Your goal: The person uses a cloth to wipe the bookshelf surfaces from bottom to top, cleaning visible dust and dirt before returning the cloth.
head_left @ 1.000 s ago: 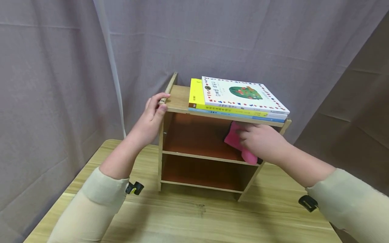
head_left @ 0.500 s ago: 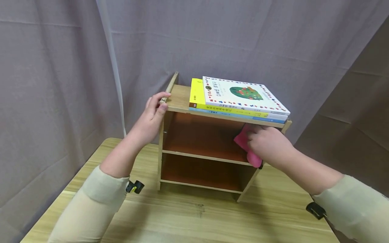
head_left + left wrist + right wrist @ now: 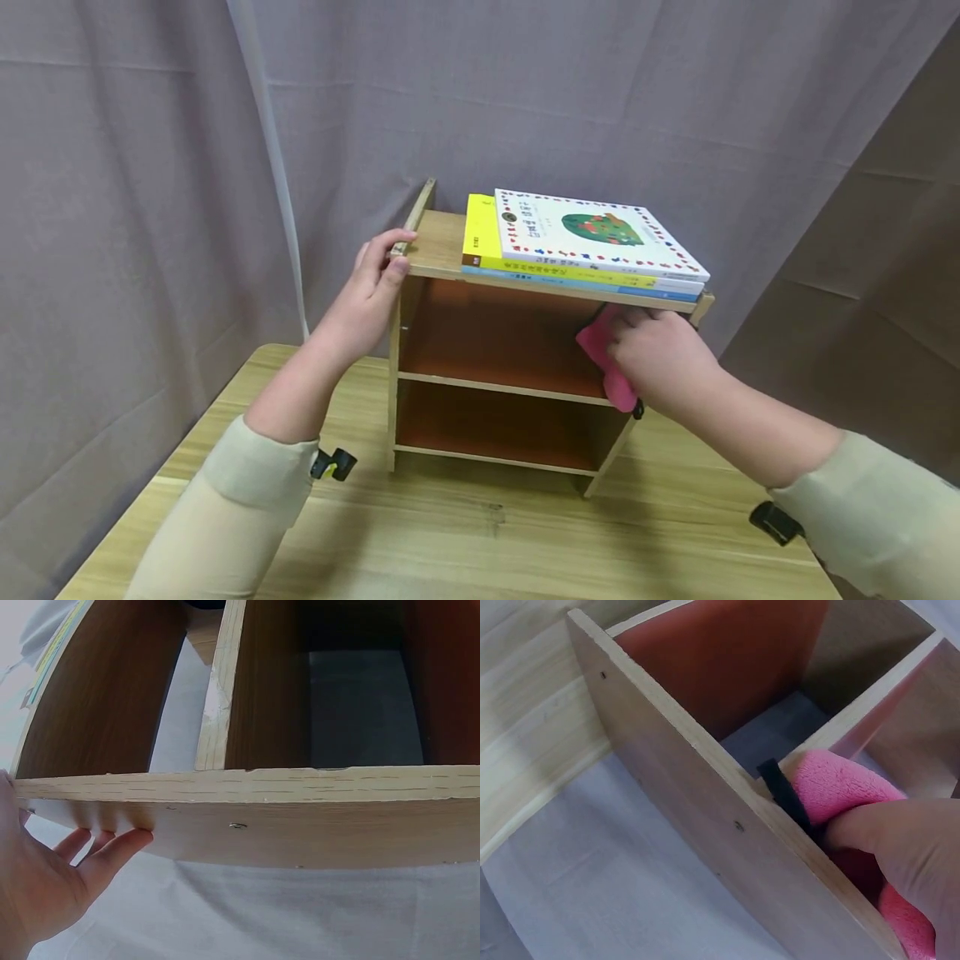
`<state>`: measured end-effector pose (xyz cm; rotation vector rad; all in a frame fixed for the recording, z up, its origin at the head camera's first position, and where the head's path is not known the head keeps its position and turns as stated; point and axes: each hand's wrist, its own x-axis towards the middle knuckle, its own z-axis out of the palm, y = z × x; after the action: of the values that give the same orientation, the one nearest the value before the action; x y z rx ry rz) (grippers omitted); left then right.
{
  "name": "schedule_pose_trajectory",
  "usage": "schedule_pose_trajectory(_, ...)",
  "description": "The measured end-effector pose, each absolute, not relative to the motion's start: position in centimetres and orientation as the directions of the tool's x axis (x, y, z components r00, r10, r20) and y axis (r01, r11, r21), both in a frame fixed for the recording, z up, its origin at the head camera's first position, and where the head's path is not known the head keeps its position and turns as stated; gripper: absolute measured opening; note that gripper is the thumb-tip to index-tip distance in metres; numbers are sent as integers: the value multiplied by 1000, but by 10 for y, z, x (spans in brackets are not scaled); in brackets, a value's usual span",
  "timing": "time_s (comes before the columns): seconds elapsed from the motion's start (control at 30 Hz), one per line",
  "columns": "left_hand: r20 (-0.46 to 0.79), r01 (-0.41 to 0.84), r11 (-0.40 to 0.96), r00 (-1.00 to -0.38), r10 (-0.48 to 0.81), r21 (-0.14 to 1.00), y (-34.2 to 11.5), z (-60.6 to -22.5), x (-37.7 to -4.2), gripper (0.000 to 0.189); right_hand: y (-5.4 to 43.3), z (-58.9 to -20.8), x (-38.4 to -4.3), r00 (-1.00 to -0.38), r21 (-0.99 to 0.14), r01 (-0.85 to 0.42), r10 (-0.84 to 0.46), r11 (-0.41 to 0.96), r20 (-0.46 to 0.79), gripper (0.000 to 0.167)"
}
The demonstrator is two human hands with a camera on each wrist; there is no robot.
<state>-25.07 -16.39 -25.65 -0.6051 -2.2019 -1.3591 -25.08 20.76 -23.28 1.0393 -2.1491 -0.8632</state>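
A small wooden shelf stands on the table. My left hand grips the front upper corner of its left side panel. In the left wrist view, several fingertips lie against the panel's outer face. My right hand reaches into the right end of the upper compartment, just under the top board, and holds a bunched pink cloth. The cloth, with a black strap, touches the inner side of the right panel and the middle board's front edge. Fingertips of the right hand are hidden in the cloth.
Several thin books lie stacked on the shelf's top board, a white one uppermost and a yellow one beneath it. The wooden table spreads in front. A grey curtain hangs behind.
Within the upper compartment, my right hand has moved right with the pink cloth, toward the right panel, and has barely shifted in the last half second. My left hand keeps its grip.
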Motion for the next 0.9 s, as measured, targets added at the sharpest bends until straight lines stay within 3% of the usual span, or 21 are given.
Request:
schedule_pose_trajectory(0.23,609,596,416,-784,119,687,-164,-256,-249,46,205,-238,-249,-538,748,-400,-797,530,277,11)
schedule_pose_trajectory(0.47,619,605,416,-776,119,679,-164,-256,-250,45,205,-246,-249,-516,734,-354,-775,580,364,7)
schedule_pose_trajectory(0.7,626,610,417,-771,117,674,-164,-256,-251,44,208,-258,-250,-459,684,-379,-769,623,445,42)
schedule_pose_trajectory(0.9,622,606,414,-775,115,679,-165,-257,-250,45,209,-266,-249,-476,667,-388,-758,635,445,57)
